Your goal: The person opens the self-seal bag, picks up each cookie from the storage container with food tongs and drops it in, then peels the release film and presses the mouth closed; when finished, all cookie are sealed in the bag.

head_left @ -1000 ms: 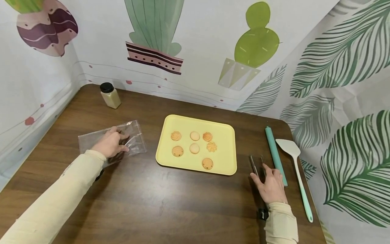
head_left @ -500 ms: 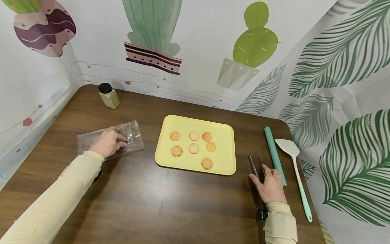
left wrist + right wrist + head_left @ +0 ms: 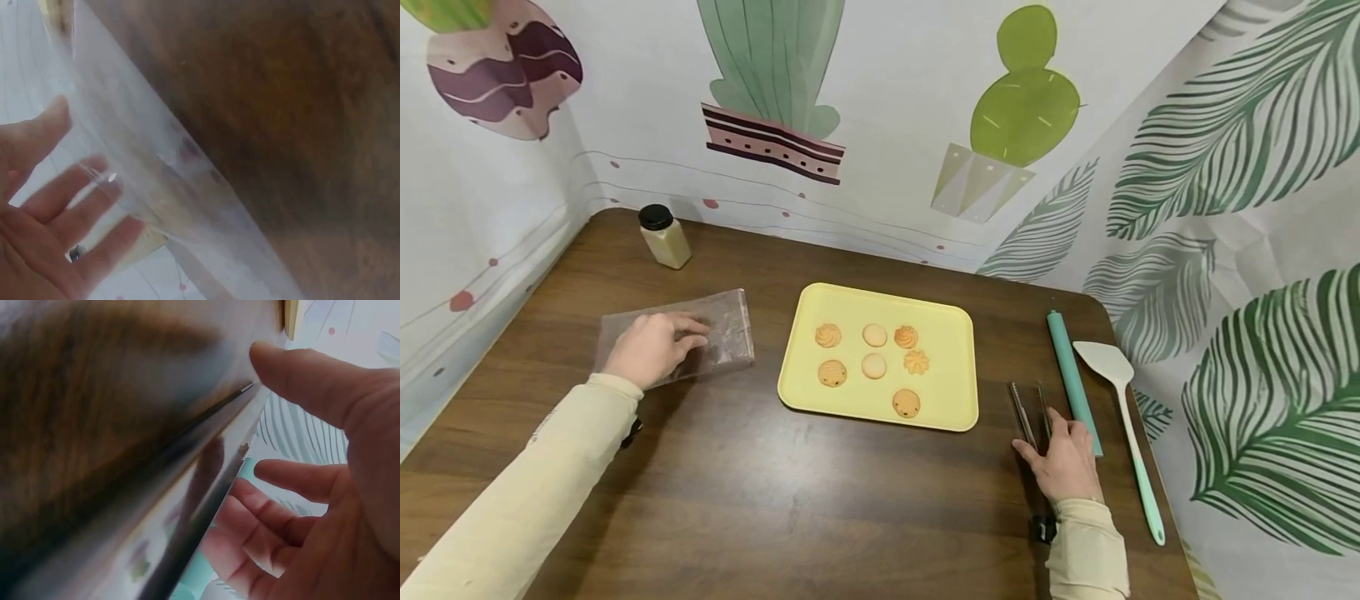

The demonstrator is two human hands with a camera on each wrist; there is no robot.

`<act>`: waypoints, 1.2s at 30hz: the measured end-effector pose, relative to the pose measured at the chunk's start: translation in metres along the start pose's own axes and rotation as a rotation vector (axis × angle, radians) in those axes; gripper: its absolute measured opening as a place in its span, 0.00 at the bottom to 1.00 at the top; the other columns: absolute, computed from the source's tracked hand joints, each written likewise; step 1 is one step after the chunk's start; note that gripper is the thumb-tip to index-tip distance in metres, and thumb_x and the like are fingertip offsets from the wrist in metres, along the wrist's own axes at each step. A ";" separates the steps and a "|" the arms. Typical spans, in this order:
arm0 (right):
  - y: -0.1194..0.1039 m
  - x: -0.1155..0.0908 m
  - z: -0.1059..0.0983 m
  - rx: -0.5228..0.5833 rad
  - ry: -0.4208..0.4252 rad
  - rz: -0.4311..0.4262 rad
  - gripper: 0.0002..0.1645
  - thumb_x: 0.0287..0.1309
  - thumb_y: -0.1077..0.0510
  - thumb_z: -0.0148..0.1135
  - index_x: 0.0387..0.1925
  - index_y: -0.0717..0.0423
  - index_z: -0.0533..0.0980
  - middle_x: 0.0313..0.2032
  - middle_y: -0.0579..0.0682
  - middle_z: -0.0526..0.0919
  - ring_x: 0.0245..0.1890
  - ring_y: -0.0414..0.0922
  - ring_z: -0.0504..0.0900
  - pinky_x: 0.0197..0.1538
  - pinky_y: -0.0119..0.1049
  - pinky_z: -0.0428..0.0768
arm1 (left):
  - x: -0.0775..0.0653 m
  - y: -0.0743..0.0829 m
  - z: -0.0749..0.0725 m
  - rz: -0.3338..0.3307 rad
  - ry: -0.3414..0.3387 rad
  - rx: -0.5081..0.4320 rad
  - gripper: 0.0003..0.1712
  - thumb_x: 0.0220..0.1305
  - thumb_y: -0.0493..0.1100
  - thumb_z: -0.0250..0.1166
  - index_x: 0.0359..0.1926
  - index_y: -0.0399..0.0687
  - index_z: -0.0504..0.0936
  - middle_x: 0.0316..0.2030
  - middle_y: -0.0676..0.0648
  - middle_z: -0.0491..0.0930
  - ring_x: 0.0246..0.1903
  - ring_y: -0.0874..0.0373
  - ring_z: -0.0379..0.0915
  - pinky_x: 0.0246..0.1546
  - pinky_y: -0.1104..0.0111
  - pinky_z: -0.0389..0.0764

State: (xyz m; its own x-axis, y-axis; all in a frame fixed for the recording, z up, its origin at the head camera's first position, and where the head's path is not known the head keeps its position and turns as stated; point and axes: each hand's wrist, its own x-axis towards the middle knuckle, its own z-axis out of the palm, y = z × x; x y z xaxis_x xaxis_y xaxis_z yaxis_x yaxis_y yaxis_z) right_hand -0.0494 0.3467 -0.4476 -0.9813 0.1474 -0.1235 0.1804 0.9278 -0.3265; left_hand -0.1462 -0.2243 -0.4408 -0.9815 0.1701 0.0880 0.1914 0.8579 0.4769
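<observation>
My left hand rests flat on a clear plastic bag lying on the wooden table left of the tray. In the left wrist view its fingers are straight against the film of the bag. My right hand lies over the near end of metal tongs right of the tray. The right wrist view shows its thumb on one side of the tongs and loosely bent fingers on the other, not closed. A yellow tray holds several cookies.
A small jar with a black lid stands at the table's far left. A teal stick and a spatula with a teal handle lie by the right edge. Printed curtains wall the table at the back and both sides.
My left hand has straightened its fingers and pressed the bag down; its raised, crumpled end now lies flat. The right hand has stayed at the tongs.
</observation>
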 end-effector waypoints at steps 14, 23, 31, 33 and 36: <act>0.000 -0.001 0.000 -0.080 -0.098 0.079 0.46 0.66 0.46 0.60 0.63 0.83 0.57 0.50 0.77 0.63 0.54 0.71 0.63 0.49 0.65 0.70 | 0.000 0.004 -0.006 0.052 0.170 -0.086 0.12 0.65 0.41 0.67 0.48 0.42 0.86 0.44 0.40 0.85 0.32 0.51 0.77 0.36 0.56 0.73; 0.004 -0.001 0.001 -0.027 -0.084 0.096 0.40 0.68 0.50 0.57 0.63 0.80 0.59 0.52 0.75 0.62 0.55 0.71 0.63 0.51 0.65 0.69 | -0.003 0.006 -0.009 0.055 0.199 -0.150 0.12 0.65 0.41 0.67 0.47 0.43 0.86 0.44 0.42 0.85 0.36 0.46 0.81 0.38 0.54 0.76; 0.004 0.001 -0.002 0.039 -0.040 0.111 0.38 0.69 0.51 0.54 0.65 0.78 0.56 0.53 0.78 0.61 0.52 0.72 0.66 0.51 0.65 0.69 | -0.004 0.005 -0.012 0.062 0.184 -0.161 0.13 0.66 0.42 0.66 0.49 0.41 0.85 0.46 0.41 0.84 0.39 0.43 0.82 0.39 0.52 0.76; 0.003 0.001 -0.002 0.062 -0.024 0.114 0.39 0.71 0.49 0.51 0.66 0.76 0.53 0.55 0.78 0.61 0.53 0.73 0.66 0.52 0.65 0.69 | -0.004 0.005 -0.012 0.063 0.168 -0.176 0.13 0.66 0.42 0.65 0.49 0.41 0.85 0.46 0.41 0.84 0.39 0.43 0.82 0.40 0.51 0.76; 0.002 0.001 -0.002 0.087 0.018 0.086 0.39 0.73 0.47 0.48 0.68 0.72 0.51 0.54 0.77 0.65 0.52 0.72 0.69 0.51 0.65 0.69 | -0.006 0.005 -0.012 0.049 0.133 -0.200 0.14 0.66 0.43 0.65 0.50 0.42 0.85 0.46 0.41 0.84 0.41 0.42 0.82 0.42 0.51 0.76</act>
State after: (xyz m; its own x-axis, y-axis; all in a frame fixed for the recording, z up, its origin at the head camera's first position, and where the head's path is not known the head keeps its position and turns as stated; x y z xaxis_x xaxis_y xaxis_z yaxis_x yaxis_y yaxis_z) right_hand -0.0505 0.3499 -0.4466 -0.9629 0.2317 -0.1381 0.2681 0.8783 -0.3959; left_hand -0.1399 -0.2266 -0.4282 -0.9657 0.1324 0.2233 0.2468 0.7348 0.6318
